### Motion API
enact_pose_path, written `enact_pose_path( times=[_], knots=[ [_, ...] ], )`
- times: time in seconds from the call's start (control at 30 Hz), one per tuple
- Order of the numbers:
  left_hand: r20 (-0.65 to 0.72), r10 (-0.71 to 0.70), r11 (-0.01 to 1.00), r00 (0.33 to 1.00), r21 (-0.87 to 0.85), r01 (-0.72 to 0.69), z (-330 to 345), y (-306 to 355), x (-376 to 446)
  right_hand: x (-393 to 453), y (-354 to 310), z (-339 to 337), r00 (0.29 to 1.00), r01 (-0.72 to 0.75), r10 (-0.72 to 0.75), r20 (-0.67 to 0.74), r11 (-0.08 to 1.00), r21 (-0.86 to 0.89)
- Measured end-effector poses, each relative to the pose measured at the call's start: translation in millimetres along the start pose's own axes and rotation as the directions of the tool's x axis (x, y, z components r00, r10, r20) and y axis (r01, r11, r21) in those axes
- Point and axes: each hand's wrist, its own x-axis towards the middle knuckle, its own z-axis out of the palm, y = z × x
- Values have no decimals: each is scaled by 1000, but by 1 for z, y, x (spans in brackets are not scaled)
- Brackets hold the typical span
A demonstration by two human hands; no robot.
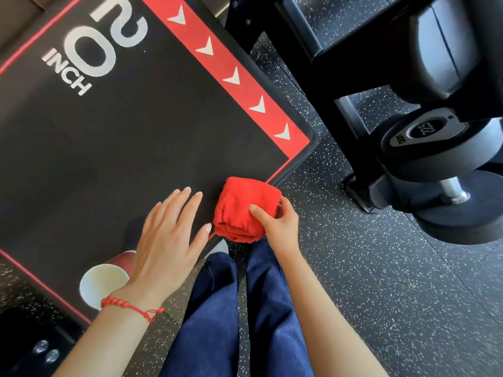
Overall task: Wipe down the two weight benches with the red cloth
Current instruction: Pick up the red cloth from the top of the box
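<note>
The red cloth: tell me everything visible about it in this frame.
The red cloth is a bright red, soft-looking fabric, folded into a thick bundle with layered folds showing at its near end. It sits at the edge of the black plyo box, near its red-bordered corner, partly overhanging the edge. The right hand grips its right side; the left hand lies flat beside it.

The red cloth (pixel 243 210) is folded into a thick soft bundle and lies at the near edge of a black padded surface with a red border, its lower part hanging a little over this edge.
</note>
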Motion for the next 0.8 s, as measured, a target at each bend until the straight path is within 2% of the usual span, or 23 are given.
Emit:
enact_pose_path(
  times=[0.17, 0.4, 0.8],
  knots=[
    [7, 24, 1000, 1000, 6, -24, -2, -3, -5, -9, 0, 1, 999, 16, -15, -35, 999, 50],
    [16, 97, 994, 995, 48, -97, -6, -2, -13, -29, -6, -2, 996, 60, -57, -63, 998, 33],
    [65, 243, 963, 968, 102, -249, 16, 31, -35, -79, 11, -60, 989, 102, -79, -123, 974, 201]
  ],
)
